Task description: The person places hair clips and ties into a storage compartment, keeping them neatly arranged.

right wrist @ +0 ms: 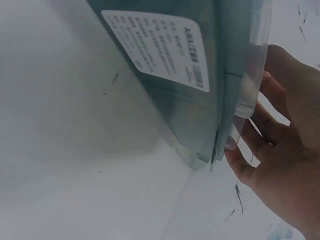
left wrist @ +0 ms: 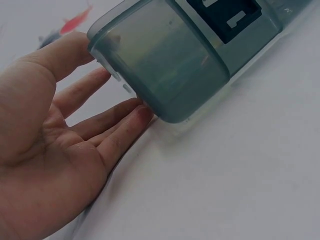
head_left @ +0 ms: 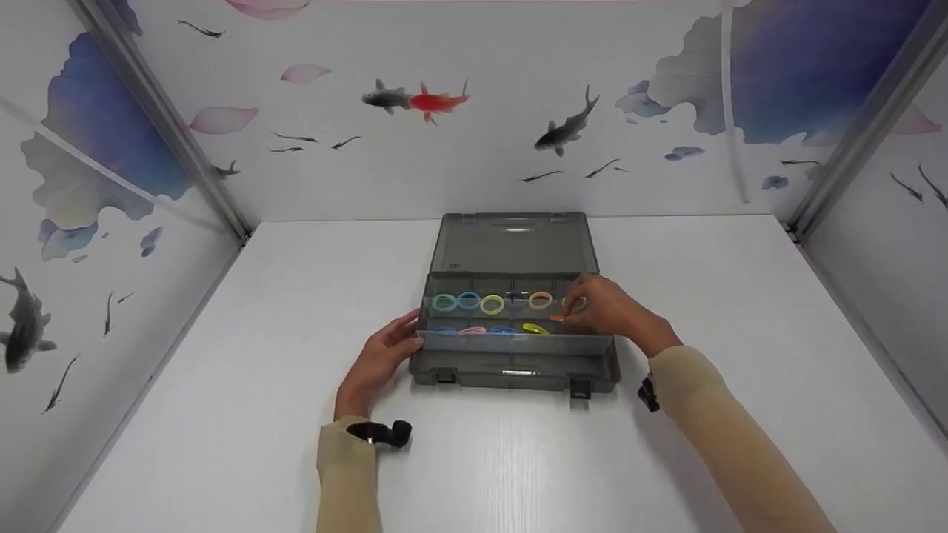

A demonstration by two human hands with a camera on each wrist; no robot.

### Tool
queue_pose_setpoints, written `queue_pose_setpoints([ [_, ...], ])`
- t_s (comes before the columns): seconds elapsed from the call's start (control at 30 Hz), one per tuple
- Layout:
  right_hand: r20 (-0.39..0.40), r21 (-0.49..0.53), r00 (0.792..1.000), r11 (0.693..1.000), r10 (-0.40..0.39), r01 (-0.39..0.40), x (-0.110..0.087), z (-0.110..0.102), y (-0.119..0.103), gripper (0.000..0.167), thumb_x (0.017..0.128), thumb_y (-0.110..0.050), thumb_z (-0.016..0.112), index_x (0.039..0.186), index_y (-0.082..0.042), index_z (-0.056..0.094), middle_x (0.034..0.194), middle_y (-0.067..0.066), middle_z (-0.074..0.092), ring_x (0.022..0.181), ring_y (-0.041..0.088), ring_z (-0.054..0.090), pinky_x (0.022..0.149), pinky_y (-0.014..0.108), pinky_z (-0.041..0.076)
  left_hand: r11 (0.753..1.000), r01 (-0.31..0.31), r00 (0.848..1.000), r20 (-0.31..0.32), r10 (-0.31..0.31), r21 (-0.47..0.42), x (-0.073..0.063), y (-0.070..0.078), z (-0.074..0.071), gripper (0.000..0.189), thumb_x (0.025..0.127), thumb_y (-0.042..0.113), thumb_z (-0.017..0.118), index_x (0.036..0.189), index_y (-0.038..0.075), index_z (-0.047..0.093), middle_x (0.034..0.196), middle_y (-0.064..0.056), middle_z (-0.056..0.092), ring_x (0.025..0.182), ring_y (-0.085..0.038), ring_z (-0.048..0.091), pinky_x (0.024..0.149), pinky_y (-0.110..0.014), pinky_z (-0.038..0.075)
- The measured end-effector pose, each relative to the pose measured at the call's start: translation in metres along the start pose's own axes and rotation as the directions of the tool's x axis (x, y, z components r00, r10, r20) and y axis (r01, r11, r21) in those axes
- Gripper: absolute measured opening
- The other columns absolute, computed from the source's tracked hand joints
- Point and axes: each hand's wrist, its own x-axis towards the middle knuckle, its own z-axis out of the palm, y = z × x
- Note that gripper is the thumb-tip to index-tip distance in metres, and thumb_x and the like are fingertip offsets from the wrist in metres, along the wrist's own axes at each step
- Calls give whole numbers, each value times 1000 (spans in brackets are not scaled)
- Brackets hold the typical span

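Note:
A dark translucent plastic storage box (head_left: 511,363) lies with its lid (head_left: 515,240) folded back. In its compartmented tray (head_left: 518,342) a back row holds coloured rings, among them a yellow ring (head_left: 492,304) and an orange ring (head_left: 540,300). The front row has small clips, including a yellow clip (head_left: 535,328) and a pink clip (head_left: 472,331). My right hand (head_left: 603,307) reaches over the right end and pinches a small orange clip (head_left: 557,318), mostly hidden by the fingers. At the box's left end, my left hand (head_left: 381,359) rests its fingertips and thumb against the wall.
The box stands on a white table (head_left: 259,355) with panels printed with fish and petals on the back and both sides. Two latches, one a black latch (head_left: 581,388), hang along the box's front. A white label (right wrist: 160,50) is stuck to the box's outside.

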Motion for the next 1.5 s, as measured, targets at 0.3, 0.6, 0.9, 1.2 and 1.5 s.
queue_pose_setpoints([
  [0.3,-26,-105,999,994,-40,37,0,8,7,9,84,-19,81,84,-10,80,113,13,71,107,32,64,93,57,53,1000,11,1000,-14,-11,14,1,1,3,56,96,27,68,148,30,49,158,-7,43,149,-29,37,122,-50,33],
  [0.6,-15,-203,1000,979,9,-12,1,12,6,10,82,-22,83,83,-13,81,100,5,75,112,31,58,95,57,41,1000,11,1000,-9,-11,17,4,2,3,56,96,28,69,148,31,49,158,-8,43,149,-29,38,123,-50,32],
  [0.9,-1,-232,999,972,35,-34,1,15,2,12,83,-25,83,80,-13,81,87,2,74,111,33,56,96,56,40,1000,2,1000,-4,-2,5,3,1,1,56,95,28,70,148,30,50,158,-7,44,148,-28,39,122,-49,34],
  [1.2,26,-277,998,959,62,-53,2,15,0,23,81,-33,83,85,-10,82,117,10,68,117,37,52,97,54,39,1000,-4,1000,-11,4,-9,0,1,2,56,96,25,69,148,28,50,157,-8,44,148,-28,38,121,-49,35],
  [1.5,41,-238,999,971,34,-23,0,14,-1,16,84,-27,82,90,-12,82,125,12,67,122,37,51,99,57,40,1000,3,1000,-4,-3,-1,-3,1,1,56,96,26,68,148,30,49,157,-6,44,148,-27,40,122,-49,34],
])
